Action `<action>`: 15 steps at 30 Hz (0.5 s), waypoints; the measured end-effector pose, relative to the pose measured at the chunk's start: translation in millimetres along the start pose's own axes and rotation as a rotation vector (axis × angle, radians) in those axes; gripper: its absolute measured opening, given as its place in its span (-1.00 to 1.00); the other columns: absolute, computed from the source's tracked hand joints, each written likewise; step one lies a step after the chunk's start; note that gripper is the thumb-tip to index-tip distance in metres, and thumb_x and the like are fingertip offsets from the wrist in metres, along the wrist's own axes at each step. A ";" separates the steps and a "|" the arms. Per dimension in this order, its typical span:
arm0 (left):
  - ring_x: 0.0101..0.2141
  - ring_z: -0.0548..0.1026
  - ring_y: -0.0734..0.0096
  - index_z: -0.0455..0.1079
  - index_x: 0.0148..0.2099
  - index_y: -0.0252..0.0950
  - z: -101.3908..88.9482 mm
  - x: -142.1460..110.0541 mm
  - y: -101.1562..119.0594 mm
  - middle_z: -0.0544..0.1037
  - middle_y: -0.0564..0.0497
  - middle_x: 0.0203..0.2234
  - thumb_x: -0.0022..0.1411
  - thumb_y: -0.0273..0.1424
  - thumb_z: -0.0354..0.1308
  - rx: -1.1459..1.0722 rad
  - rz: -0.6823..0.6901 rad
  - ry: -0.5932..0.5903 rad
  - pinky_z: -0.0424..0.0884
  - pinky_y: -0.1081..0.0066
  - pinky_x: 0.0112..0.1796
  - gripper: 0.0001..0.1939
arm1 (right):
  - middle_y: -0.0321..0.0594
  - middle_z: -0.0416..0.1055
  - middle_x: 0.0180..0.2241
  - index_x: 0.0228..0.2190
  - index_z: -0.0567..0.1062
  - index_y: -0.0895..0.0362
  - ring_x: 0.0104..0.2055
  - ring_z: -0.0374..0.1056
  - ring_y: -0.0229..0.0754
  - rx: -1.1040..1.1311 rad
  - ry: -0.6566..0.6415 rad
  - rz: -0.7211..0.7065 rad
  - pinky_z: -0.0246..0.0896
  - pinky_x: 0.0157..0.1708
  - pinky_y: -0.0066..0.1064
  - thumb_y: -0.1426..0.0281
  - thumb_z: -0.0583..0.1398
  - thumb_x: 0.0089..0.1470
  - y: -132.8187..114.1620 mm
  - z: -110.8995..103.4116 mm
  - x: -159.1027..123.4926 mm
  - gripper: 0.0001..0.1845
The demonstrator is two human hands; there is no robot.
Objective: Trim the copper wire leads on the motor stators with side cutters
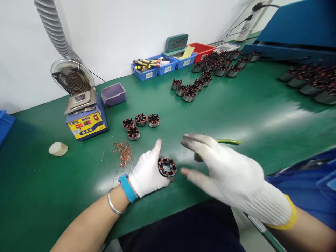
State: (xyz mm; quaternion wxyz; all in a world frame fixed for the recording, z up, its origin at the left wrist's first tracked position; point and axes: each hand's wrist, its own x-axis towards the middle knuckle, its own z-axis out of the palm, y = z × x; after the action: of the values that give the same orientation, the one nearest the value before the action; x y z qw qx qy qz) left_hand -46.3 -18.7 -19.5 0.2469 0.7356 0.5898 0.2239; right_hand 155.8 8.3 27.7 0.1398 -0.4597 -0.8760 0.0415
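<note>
A motor stator (168, 167) with copper windings and a dark ring body is held near the front of the green table. My left hand (149, 171), in a white glove, grips it from the left side with the thumb pointing up and away. Just right of the stator is my right hand (217, 168), gloved, its fingers and thumb spread apart with nothing between them. Past the right fingers lies a green-handled tool (228, 141), partly hidden by the hand. A pile of copper wire clippings (124, 154) lies beyond my left wrist.
Several stators (140, 120) stand ahead, more (190, 93) farther back. A solder pot (85, 119) stands left, beside a purple bin (113, 94) and a white round piece (58, 149). Blue tool boxes (147, 74) and a clock (176, 43) line the wall. Blue equipment (294, 35) stands right.
</note>
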 end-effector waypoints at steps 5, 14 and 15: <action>-0.20 0.48 0.04 -0.31 0.39 -0.45 -1.1 0.2 0.2 0.50 -0.16 -0.22 -0.07 -0.28 0.23 0.010 0.010 -0.005 0.41 0.14 -0.19 0.11 | 0.04 0.39 0.07 0.24 0.19 0.14 -0.06 0.43 0.07 0.141 -0.145 -0.104 0.32 -0.18 -0.24 0.08 0.22 -0.05 -3.7 29.8 -7.1 -0.13; -0.15 0.45 0.02 -0.23 0.38 -0.44 0.6 -0.4 0.3 0.48 -0.18 -0.19 -0.06 -0.25 0.21 0.056 0.017 0.027 0.40 0.12 -0.14 0.06 | -0.22 0.56 -0.22 -0.20 0.55 0.03 -0.20 0.47 -0.09 0.274 -0.347 0.088 0.29 -0.27 -0.37 0.25 0.04 0.18 4.9 31.1 -5.0 -0.67; -0.15 0.45 0.02 -0.21 0.37 -0.45 1.0 -0.9 1.1 0.47 -0.18 -0.19 -0.06 -0.25 0.21 0.054 0.017 0.028 0.39 0.10 -0.13 0.05 | -0.22 0.55 -0.22 -0.20 0.55 0.03 -0.19 0.47 -0.09 0.289 -0.356 0.102 0.28 -0.27 -0.37 0.24 0.04 0.18 4.0 29.7 -4.5 -0.67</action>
State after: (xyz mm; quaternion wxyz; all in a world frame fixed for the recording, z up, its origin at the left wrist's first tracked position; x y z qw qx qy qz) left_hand -45.0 -19.9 -19.6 0.2169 0.7437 0.5929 0.2201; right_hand 153.0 8.6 -2.4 0.0451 -0.4640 -0.8474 0.2542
